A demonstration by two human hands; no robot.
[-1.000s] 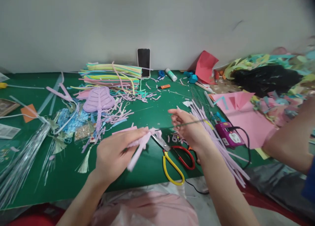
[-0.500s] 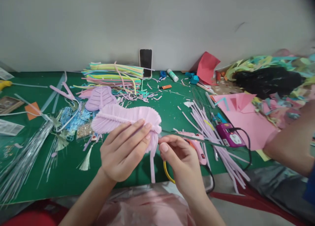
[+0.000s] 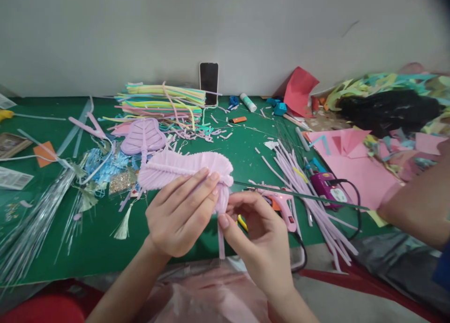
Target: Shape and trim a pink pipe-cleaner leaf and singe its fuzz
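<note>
My left hand (image 3: 183, 210) is closed over a lilac, ribbed, leaf-shaped piece of fuzzy pipe cleaners (image 3: 186, 163), its fingers lying across the front. From the piece's right end a lilac pipe cleaner strand (image 3: 221, 245) hangs down. At the top of this strand my right hand (image 3: 262, 241) pinches with thumb and forefinger. Thin dark green wire stems (image 3: 298, 195) stick out to the right from the same end, above my right hand. Behind the left end lies a second lilac leaf-shaped piece (image 3: 144, 135).
A pink glue gun (image 3: 283, 203) and loose lilac pipe cleaners (image 3: 316, 215) lie right of my hands. A purple box with a cable (image 3: 326, 191) is beyond them. Coloured pipe cleaners (image 3: 161, 100) and a phone (image 3: 209, 81) are at the back. Another person's arm (image 3: 418, 206) reaches in at right.
My right hand has shifted slightly left and down, onto the hanging lilac strand. The green wire stems now show higher and clear of its fingers. My left hand keeps its hold.
</note>
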